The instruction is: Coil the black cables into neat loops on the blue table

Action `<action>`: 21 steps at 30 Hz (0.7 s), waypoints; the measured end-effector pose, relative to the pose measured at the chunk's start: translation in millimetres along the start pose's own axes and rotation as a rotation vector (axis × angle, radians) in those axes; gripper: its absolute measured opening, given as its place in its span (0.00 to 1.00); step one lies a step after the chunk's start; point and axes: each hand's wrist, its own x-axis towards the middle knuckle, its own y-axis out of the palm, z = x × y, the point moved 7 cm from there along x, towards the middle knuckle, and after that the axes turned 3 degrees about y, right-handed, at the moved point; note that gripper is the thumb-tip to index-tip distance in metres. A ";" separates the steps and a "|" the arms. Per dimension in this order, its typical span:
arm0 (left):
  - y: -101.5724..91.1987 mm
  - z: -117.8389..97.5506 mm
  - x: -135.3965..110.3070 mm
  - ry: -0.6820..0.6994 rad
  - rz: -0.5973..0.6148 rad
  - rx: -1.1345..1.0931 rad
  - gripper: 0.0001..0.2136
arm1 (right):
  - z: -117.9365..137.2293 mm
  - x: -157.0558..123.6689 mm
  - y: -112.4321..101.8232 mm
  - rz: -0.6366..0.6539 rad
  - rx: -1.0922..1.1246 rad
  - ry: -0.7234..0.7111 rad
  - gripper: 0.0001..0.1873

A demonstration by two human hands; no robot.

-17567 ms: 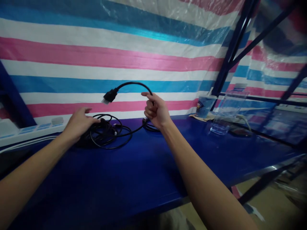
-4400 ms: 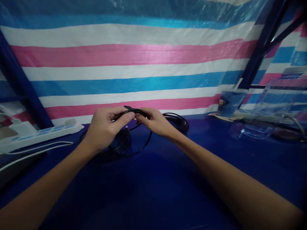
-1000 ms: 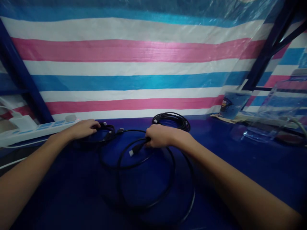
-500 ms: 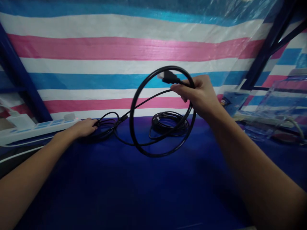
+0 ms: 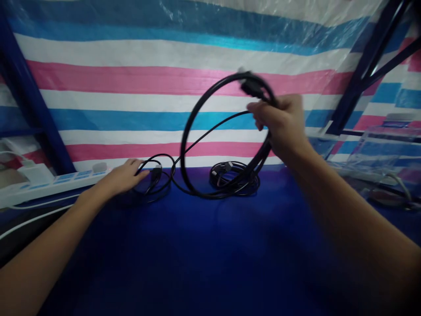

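held plug (image 5: 251,85) blurry, pwr strip (image 5: 55,186) cropped

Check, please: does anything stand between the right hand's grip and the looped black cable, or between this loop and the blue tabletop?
Nothing visible separates the right hand's grip from the looped black cable it holds. On the blue tabletop, a coiled black cable shows behind the loop's lower right; contact is unclear.

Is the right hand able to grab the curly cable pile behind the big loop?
Probably not easily: the right hand is gripping the looped cable, which hangs partly in front of the cable pile.
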 end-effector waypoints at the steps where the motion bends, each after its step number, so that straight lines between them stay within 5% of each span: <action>1: -9.4 -15.3 0.6 0.016 -0.071 0.030 0.27 | 7.5 3.6 12.0 0.049 -0.065 -0.021 0.22; 3: -21.3 -47.1 -0.2 0.087 -0.156 -0.004 0.27 | 22.8 11.6 34.3 0.123 -0.165 -0.061 0.24; 5: -14.9 -70.4 -1.9 0.139 -0.054 -0.125 0.26 | 35.0 21.4 49.1 0.146 -0.204 -0.081 0.25; 9: -1.6 -84.4 -6.3 0.222 0.048 -0.268 0.24 | 47.4 44.1 56.0 0.122 -0.213 -0.114 0.24; 14: -37.4 -65.8 -7.1 0.226 -0.181 -0.236 0.14 | 46.1 71.5 39.2 0.033 -0.224 -0.098 0.23; 18: -78.4 -22.1 -16.7 -0.118 -0.443 -0.254 0.14 | 44.6 76.3 9.1 -0.004 -0.207 -0.021 0.22; 21: -85.5 4.8 -22.6 -0.284 -0.480 -0.233 0.17 | 47.5 60.4 -29.5 -0.051 -0.294 0.081 0.19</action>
